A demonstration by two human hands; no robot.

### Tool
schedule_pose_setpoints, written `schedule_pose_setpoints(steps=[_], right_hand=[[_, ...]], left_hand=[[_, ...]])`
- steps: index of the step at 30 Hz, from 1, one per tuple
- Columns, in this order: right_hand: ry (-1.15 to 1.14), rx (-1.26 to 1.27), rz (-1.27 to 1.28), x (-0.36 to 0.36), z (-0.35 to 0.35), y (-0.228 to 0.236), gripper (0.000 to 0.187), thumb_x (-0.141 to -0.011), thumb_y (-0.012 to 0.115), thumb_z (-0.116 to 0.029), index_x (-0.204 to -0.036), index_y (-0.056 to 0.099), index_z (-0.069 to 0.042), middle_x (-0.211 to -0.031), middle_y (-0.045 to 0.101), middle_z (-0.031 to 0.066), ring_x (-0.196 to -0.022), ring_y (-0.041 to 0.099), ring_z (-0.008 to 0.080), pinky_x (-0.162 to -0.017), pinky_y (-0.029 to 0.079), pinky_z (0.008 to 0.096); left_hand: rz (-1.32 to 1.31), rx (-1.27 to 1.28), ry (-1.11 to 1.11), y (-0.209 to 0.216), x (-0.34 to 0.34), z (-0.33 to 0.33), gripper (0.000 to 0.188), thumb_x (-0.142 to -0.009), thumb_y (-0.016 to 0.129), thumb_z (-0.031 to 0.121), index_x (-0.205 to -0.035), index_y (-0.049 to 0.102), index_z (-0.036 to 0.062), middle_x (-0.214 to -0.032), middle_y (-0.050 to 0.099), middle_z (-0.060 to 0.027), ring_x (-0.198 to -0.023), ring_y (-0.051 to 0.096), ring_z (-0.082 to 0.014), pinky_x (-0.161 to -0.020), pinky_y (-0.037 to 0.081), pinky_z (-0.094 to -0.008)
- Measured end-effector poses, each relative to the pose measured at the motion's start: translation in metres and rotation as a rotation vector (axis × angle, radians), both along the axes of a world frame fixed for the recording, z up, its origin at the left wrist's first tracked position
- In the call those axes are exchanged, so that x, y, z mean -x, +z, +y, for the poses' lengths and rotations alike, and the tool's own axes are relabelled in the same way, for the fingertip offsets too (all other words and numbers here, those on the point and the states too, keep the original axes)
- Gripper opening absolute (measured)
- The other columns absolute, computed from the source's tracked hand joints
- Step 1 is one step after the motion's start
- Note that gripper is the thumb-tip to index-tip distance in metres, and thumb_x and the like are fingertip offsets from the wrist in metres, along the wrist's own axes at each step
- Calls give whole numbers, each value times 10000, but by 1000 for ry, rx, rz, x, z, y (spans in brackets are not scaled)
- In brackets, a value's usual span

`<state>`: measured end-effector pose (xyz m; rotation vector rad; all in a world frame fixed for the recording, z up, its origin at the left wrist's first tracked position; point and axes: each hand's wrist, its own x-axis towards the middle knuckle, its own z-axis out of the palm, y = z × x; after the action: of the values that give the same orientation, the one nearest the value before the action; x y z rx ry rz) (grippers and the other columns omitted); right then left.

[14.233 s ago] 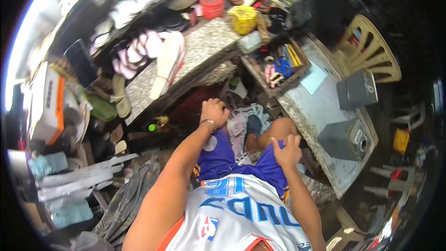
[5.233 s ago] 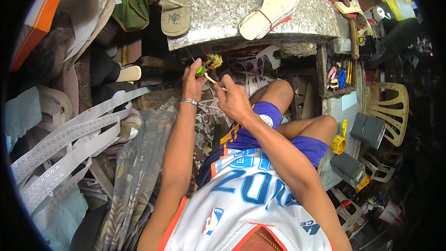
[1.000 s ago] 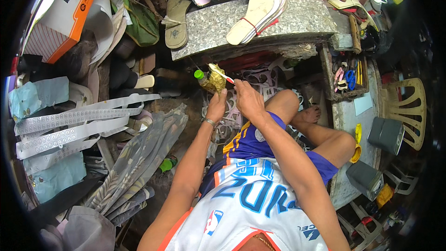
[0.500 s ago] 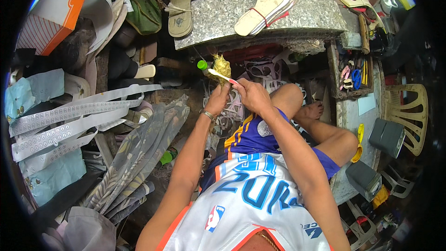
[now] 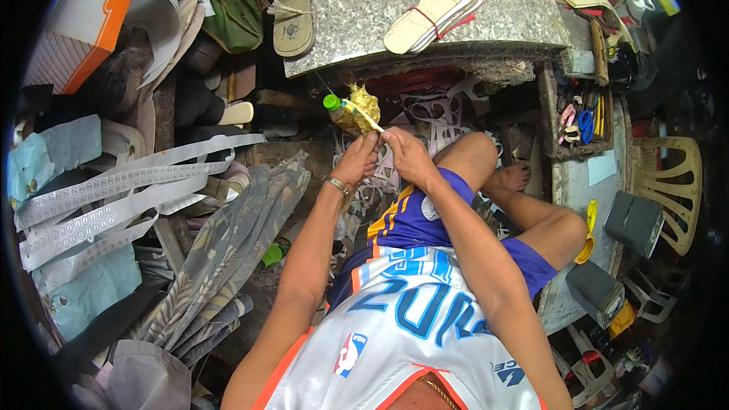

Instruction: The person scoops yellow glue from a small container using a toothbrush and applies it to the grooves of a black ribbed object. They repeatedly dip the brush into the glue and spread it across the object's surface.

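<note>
Right hand (image 5: 406, 156): thumb and fingertips pinched a slim white stick (image 5: 367, 117).
Left hand (image 5: 360, 159): fingers curled around a crusted yellow lump's (image 5: 372, 101) base (their exact hold was hidden from me).
Stick: it slanted across the lump.
Green-capped bottle (image 5: 335, 106): tilted, just beside the lump.

Before the left hand (image 5: 360, 161) and right hand (image 5: 410, 156), shoe soles (image 5: 434, 6) lie on a stone slab (image 5: 349, 23). Right of the slab, scissors (image 5: 585, 126) sit in a tray (image 5: 548, 106), with a chair (image 5: 692, 186) farther right.
</note>
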<state>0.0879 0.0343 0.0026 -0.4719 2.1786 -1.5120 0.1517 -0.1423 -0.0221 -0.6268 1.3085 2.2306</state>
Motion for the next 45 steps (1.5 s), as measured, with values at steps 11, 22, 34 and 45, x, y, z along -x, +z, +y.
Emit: schedule_pose_setpoints(steps=[11, 22, 34, 45], right_hand=[[-118, 96, -228, -15, -5, -11, 422, -1200, 471, -377, -1078, 680, -31, -853, 586, 40, -815, 531, 125, -776, 476, 324], [-128, -62, -68, -2, -9, 6, 472, -1180, 455, -420, -1037, 671, -25, -864, 669, 189, -810, 664, 344, -784, 523, 441], [-189, -139, -86, -14, -21, 5, 487, -1184, 427, -411, -1024, 664, -17, -936, 707, 228, -916, 706, 439, -828, 541, 491], [-305, 60, -372, -32, -31, 30, 519, -1191, 409, -442, -984, 611, -11, -813, 650, 142, -771, 663, 264, -750, 552, 412]], left_hand=[[12, -47, 4, 5, -1, 2, 435, -1134, 548, 601, -1038, 513, 178, -684, 328, 108, -566, 302, -36, -534, 307, -227], [32, -40, 7, 1, -1, -1, 443, -1145, 523, 593, -1023, 512, 168, -681, 352, 89, -552, 312, -44, -527, 318, -230], [-19, -3, -11, -6, -1, -8, 434, -1141, 545, 584, -1030, 512, 165, -680, 340, 100, -557, 315, -33, -515, 303, -221], [17, -44, -40, -5, -1, -11, 471, -1139, 520, 613, -989, 522, 166, -688, 357, 89, -559, 309, -36, -518, 304, -218]])
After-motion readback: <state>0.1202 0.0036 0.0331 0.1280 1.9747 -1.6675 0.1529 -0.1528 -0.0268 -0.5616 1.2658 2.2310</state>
